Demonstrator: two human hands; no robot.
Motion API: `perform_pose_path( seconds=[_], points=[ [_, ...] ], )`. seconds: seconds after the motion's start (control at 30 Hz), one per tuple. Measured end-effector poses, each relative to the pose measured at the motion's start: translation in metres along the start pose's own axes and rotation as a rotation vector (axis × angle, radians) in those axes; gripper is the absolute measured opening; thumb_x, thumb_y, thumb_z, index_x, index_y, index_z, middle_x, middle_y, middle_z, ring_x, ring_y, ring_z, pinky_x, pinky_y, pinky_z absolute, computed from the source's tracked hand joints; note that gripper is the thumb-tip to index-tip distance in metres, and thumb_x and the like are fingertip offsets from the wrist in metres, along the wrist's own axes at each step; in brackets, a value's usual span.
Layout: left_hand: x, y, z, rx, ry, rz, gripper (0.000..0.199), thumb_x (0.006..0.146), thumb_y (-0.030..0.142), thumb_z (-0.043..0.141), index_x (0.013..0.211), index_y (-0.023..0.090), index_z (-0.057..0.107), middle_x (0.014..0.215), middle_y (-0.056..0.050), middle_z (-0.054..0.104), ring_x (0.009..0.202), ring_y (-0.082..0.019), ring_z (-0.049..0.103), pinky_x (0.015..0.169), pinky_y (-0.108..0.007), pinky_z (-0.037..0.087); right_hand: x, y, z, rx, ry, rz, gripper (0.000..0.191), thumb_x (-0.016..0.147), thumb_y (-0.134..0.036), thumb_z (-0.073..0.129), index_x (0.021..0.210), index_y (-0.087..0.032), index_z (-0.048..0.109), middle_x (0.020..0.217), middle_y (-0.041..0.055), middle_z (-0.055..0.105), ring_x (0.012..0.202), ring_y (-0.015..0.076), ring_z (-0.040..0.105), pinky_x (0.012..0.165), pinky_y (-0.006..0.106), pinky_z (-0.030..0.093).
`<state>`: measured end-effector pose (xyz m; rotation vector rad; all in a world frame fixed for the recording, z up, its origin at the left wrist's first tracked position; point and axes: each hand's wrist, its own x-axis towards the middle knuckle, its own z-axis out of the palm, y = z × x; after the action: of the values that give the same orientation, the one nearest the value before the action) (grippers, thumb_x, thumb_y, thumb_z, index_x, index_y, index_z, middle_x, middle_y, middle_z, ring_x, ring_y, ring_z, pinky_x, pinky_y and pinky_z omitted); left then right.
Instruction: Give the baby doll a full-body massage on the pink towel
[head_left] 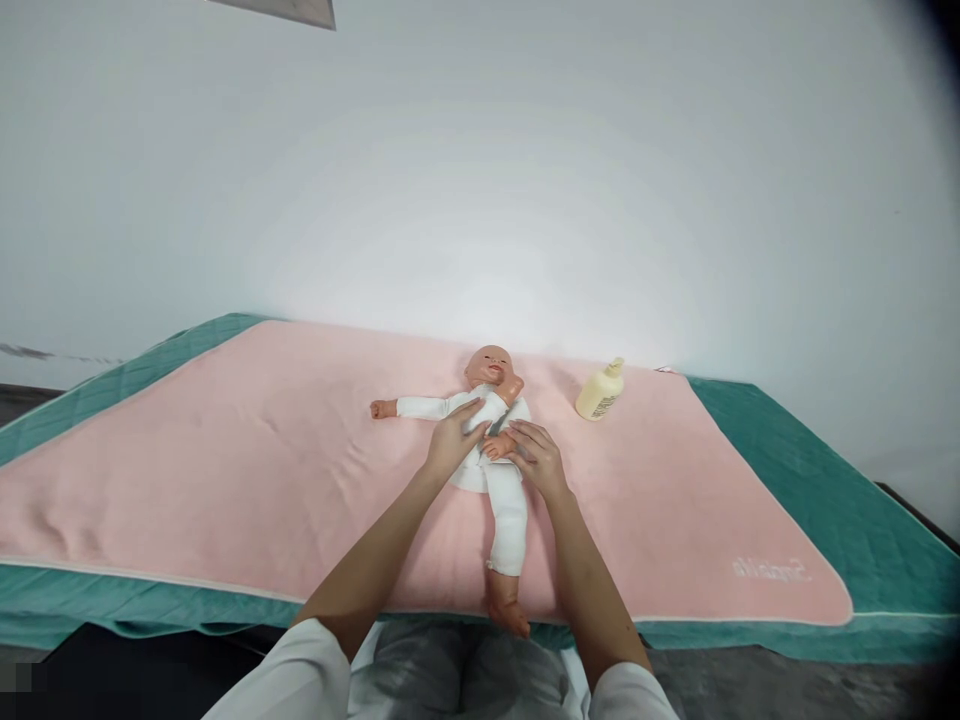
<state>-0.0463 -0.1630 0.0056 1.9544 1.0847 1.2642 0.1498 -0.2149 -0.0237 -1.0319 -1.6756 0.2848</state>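
Note:
A baby doll (507, 510) with a white cloth body and plastic head, hands and foot lies on its back, head toward the wall. One of its arms stretches out to the left; the other is bent across its belly. My left hand (455, 437) rests on the doll's torso, fingers extended and apart. With fingers above and thumb below, my right hand (541, 462) grips the doll's bent arm near its plastic hand (498, 446). A grey strip (498, 420) shows on the chest between my hands. Only one leg is visible.
Right of the doll, a pale yellow pump bottle (600, 390) stands on the pink mat (300, 440). The mat lies over a green quilted bed cover (795, 470). A white wall (480, 180) rises behind the bed. The bed's near edge is right in front of my legs.

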Motion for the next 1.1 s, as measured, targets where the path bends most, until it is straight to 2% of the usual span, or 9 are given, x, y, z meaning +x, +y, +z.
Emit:
perform_pose_path(
  seconds=[0.1,0.3,0.43,0.53,0.77,0.87,0.97,1.03,1.1],
  points=[
    [0.001,0.001,0.000,0.018,-0.006,-0.012,0.039,0.083,0.033,0.062,0.120,0.019,0.065,0.129,-0.010,0.062,0.121,-0.024,0.058,0.105,-0.041,0.044,0.000,0.001,-0.001,-0.019,-0.031,-0.017,0.031,0.078,-0.035,0.073,0.109,-0.033,0.070,0.115,0.0007,0.070,0.114,0.0216,0.061,0.103,0.045,0.048],
    [0.001,0.001,0.001,0.010,0.003,-0.015,0.037,0.082,0.034,0.063,0.117,0.020,0.066,0.127,-0.009,0.063,0.120,-0.025,0.058,0.105,-0.043,0.044,0.000,-0.003,-0.001,0.074,-0.013,0.073,0.031,0.074,-0.035,0.076,0.104,-0.033,0.072,0.112,0.0006,0.071,0.115,0.0229,0.061,0.105,0.047,0.047],
    [-0.002,0.001,-0.001,-0.044,0.081,0.004,0.037,0.082,0.035,0.063,0.116,0.020,0.065,0.123,-0.009,0.066,0.115,-0.025,0.061,0.103,-0.044,0.045,-0.001,-0.005,-0.001,0.117,0.045,0.136,0.032,0.071,-0.036,0.078,0.102,-0.032,0.072,0.113,0.0017,0.071,0.115,0.0234,0.061,0.107,0.047,0.045],
    [-0.006,0.002,-0.004,-0.107,0.181,-0.018,0.040,0.081,0.037,0.066,0.116,0.019,0.064,0.120,-0.010,0.066,0.113,-0.025,0.061,0.101,-0.043,0.047,-0.003,-0.004,-0.002,0.150,0.160,0.185,0.034,0.067,-0.036,0.080,0.099,-0.029,0.072,0.113,0.0039,0.070,0.113,0.0241,0.061,0.108,0.047,0.043],
    [-0.016,0.004,-0.016,-0.354,0.284,-0.172,0.058,0.074,0.037,0.074,0.126,0.022,0.051,0.133,-0.012,0.055,0.116,-0.026,0.060,0.090,-0.037,0.054,-0.002,-0.001,-0.005,0.312,0.596,0.359,0.039,0.076,-0.036,0.069,0.110,-0.018,0.062,0.124,0.0109,0.063,0.119,0.0228,0.057,0.102,0.043,0.046],
    [-0.020,0.006,-0.021,-0.377,0.355,-0.156,0.059,0.071,0.039,0.077,0.122,0.023,0.051,0.136,-0.013,0.052,0.113,-0.026,0.061,0.091,-0.038,0.054,0.002,-0.001,-0.008,0.311,0.672,0.419,0.039,0.080,-0.037,0.065,0.113,-0.018,0.058,0.135,0.0123,0.057,0.128,0.0217,0.050,0.103,0.042,0.043],
    [-0.030,0.009,-0.029,-0.369,0.356,-0.108,0.065,0.070,0.039,0.078,0.126,0.025,0.047,0.139,-0.014,0.050,0.117,-0.026,0.059,0.093,-0.040,0.053,0.003,0.008,-0.013,0.291,0.751,0.435,0.036,0.082,-0.036,0.060,0.114,-0.020,0.058,0.141,0.0106,0.051,0.132,0.0197,0.046,0.104,0.041,0.043],
    [-0.040,0.009,-0.036,-0.355,0.334,-0.076,0.074,0.069,0.038,0.079,0.132,0.027,0.042,0.139,-0.015,0.051,0.121,-0.026,0.056,0.096,-0.041,0.051,0.002,0.020,-0.017,0.297,0.814,0.499,0.033,0.083,-0.039,0.059,0.109,-0.019,0.059,0.136,0.0107,0.055,0.125,0.0205,0.053,0.100,0.042,0.048],
    [-0.051,0.008,-0.042,-0.343,0.300,-0.054,0.083,0.069,0.037,0.080,0.138,0.028,0.036,0.133,-0.015,0.055,0.123,-0.027,0.055,0.097,-0.043,0.050,-0.001,0.035,-0.019,0.310,0.856,0.591,0.032,0.082,-0.044,0.058,0.101,-0.018,0.061,0.121,0.0103,0.064,0.111,0.0213,0.062,0.094,0.043,0.052]
  ],
)
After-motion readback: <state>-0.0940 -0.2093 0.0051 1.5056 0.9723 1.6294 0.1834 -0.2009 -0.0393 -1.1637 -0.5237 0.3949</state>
